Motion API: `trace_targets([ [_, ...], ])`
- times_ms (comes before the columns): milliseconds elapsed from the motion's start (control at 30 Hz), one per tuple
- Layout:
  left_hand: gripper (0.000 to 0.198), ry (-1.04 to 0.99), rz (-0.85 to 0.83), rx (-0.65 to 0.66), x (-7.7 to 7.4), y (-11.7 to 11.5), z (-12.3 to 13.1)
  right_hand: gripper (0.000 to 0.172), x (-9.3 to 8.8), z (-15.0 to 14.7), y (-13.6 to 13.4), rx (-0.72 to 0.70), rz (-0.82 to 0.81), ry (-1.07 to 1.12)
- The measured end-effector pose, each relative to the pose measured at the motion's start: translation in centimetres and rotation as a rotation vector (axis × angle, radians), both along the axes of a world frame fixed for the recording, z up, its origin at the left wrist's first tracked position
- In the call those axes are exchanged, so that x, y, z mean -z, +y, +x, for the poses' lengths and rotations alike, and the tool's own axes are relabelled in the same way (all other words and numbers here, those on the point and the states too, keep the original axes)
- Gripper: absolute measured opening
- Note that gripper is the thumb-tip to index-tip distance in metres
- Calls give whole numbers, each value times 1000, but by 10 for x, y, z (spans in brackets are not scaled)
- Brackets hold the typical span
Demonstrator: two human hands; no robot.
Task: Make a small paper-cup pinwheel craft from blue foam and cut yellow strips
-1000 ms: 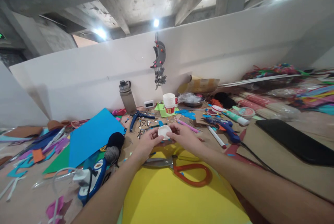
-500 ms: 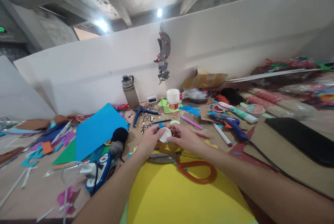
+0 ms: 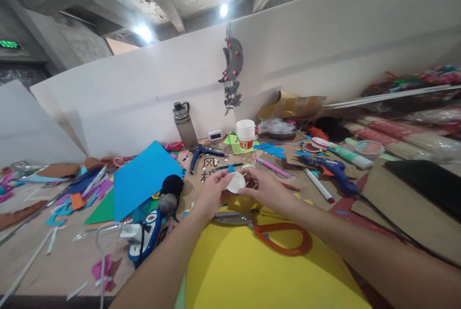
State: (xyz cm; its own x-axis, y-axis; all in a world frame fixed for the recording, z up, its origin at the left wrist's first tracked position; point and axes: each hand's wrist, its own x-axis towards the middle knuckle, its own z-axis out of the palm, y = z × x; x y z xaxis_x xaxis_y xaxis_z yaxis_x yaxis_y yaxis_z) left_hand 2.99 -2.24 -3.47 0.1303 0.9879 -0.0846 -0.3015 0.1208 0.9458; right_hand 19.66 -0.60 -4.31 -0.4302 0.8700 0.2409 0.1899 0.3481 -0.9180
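Both hands meet over the middle of the table around a small white round piece (image 3: 236, 182) with a raised rim, like the bottom of a paper cup. A bit of blue paper (image 3: 231, 168) stands at its upper edge. My left hand (image 3: 213, 191) pinches the piece at its left side. From the right, my right hand (image 3: 264, 187) has thumb and fingers closed at its edge; the far side is hidden. Just below the hands, scissors with orange handles (image 3: 284, 239) lie on a yellow sheet (image 3: 266, 275), their blades partly behind my left wrist.
Behind the hands stand stacked paper cups (image 3: 246, 131) and a grey bottle (image 3: 185, 129). A blue glue gun (image 3: 340, 174) with a cord and a white marker (image 3: 319, 185) lie right. Left are a blue sheet (image 3: 144, 179) and yarn balls (image 3: 172, 185). A grey moon ornament (image 3: 233, 62) hangs behind.
The whole view has shifted slightly, so things appear a little further right. Both hands keep their hold on the white round piece, which is turned about the same way.
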Motion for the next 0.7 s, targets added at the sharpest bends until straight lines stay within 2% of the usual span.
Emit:
trace_targets([
  [100,38,-8,3,-43,-1,2,-4,22,-12,12,8,145,120,-62],
  [233,34,-40,-8,-123,-2,5,-10,23,-31,37,22,343,252,-132],
  [333,33,-54,-26,-168,-1,7,-12,21,-37,54,31,487,425,-357],
  [467,33,-64,-38,-183,2,8,-13,17,-35,66,41,473,417,-649],
  [567,32,-54,-23,-180,2,8,-12,17,-29,70,46,403,371,-719],
  [700,29,-46,0,-213,2,9,-11,9,-13,68,47,233,225,-755],
])
